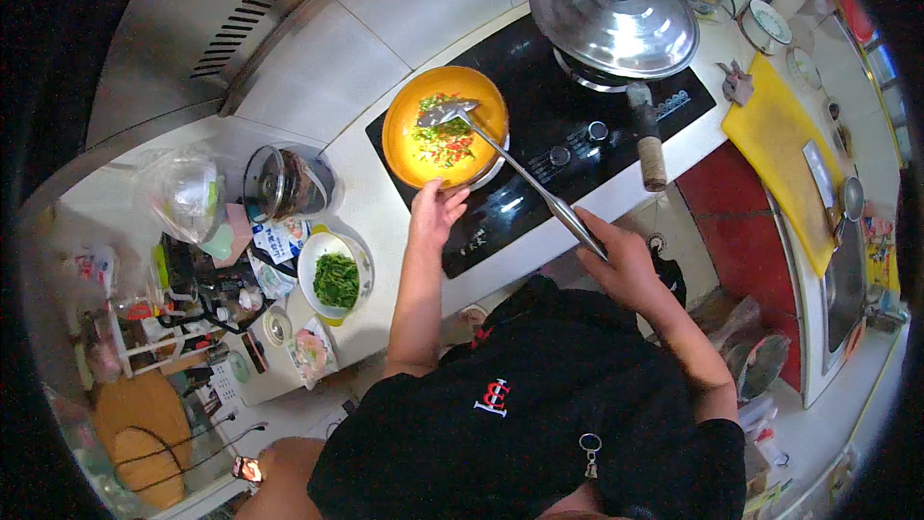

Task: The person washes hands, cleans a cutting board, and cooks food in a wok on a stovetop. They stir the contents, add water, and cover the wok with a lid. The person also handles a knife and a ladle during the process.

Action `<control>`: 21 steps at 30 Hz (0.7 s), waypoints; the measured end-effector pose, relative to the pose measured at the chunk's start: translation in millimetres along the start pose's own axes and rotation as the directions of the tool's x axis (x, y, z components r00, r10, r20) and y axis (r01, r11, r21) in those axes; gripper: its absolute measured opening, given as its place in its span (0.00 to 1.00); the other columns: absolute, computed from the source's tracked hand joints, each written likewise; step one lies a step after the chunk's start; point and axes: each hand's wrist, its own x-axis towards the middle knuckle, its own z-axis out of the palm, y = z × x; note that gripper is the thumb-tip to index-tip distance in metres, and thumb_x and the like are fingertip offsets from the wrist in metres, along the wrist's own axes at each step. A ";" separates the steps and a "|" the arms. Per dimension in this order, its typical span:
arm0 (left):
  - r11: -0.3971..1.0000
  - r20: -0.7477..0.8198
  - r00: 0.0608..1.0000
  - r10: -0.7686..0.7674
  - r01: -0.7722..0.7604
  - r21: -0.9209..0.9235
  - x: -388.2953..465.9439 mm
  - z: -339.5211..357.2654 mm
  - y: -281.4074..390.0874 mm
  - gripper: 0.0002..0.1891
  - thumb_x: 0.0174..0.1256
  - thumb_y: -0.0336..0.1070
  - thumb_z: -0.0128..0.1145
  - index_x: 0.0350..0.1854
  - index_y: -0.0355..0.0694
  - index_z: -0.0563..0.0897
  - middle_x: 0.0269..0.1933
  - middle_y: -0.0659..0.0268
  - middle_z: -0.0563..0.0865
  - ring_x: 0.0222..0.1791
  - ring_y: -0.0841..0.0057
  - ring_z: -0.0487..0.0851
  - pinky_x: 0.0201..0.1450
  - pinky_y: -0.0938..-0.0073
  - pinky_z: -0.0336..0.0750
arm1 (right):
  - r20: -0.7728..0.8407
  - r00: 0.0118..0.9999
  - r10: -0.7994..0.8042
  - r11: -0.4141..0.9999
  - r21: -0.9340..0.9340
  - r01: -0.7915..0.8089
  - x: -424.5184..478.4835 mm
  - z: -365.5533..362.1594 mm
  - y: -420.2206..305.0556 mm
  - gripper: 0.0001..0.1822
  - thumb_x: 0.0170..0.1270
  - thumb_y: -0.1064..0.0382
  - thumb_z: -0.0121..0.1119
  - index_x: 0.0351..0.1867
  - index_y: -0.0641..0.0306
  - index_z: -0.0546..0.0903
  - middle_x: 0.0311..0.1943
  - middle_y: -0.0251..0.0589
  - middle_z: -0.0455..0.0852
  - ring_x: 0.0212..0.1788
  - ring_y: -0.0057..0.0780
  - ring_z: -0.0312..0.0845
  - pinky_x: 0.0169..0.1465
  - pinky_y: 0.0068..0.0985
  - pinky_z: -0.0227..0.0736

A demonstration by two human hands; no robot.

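My left hand (437, 213) touches the near rim of a round orange-yellow bowl (489, 97), its fingers partly spread and its thumb at the edge. Chopped green and red pieces (449, 148) lie in the bowl, which is over the left part of a black glass cooktop (534, 50). In my right hand (617, 253) is the handle of a long metal spatula (530, 177), whose blade rests over the chopped pieces. To the right, a wok with a domed metal lid (613, 22) sits on the other burner, its wooden-ended handle (652, 159) pointing towards me.
On the left counter stand a white bowl of chopped greens (336, 280), a lidded glass pot (278, 184) and plastic bags (184, 191). At right, a yellow cutting board (783, 152) holds a cleaver (819, 172), near a sink (844, 310). Another person's arm (289, 477) holds a lit phone (247, 469).
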 end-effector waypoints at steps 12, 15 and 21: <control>0.987 0.130 0.990 0.055 -0.034 -0.159 -10.8 -0.1 2.8 0.15 0.73 0.45 0.47 0.53 0.40 0.72 0.45 0.56 0.84 0.43 0.67 0.86 0.35 0.72 0.81 | 0.052 0.998 -0.020 0.993 -0.117 0.026 35.0 122.6 -15.2 0.42 0.56 0.65 0.56 0.73 0.52 0.51 0.41 0.59 0.79 0.35 0.56 0.80 0.39 0.47 0.75; 0.985 0.167 0.986 0.026 0.004 -0.175 -10.1 -5.2 1.4 0.20 0.74 0.53 0.43 0.54 0.41 0.72 0.47 0.58 0.84 0.46 0.68 0.85 0.37 0.71 0.80 | 0.142 0.990 -0.005 1.000 0.009 0.004 35.9 134.6 -16.0 0.43 0.56 0.65 0.57 0.72 0.60 0.49 0.39 0.60 0.81 0.35 0.58 0.80 0.40 0.47 0.75; 0.978 0.226 0.974 0.026 0.022 -0.209 -17.8 -11.1 -2.3 0.23 0.73 0.57 0.40 0.54 0.43 0.72 0.51 0.58 0.83 0.48 0.68 0.85 0.41 0.70 0.80 | 0.280 0.954 0.105 0.946 0.267 -0.183 39.0 136.4 -17.7 0.43 0.60 0.59 0.60 0.71 0.67 0.48 0.35 0.55 0.84 0.28 0.43 0.85 0.35 0.37 0.78</control>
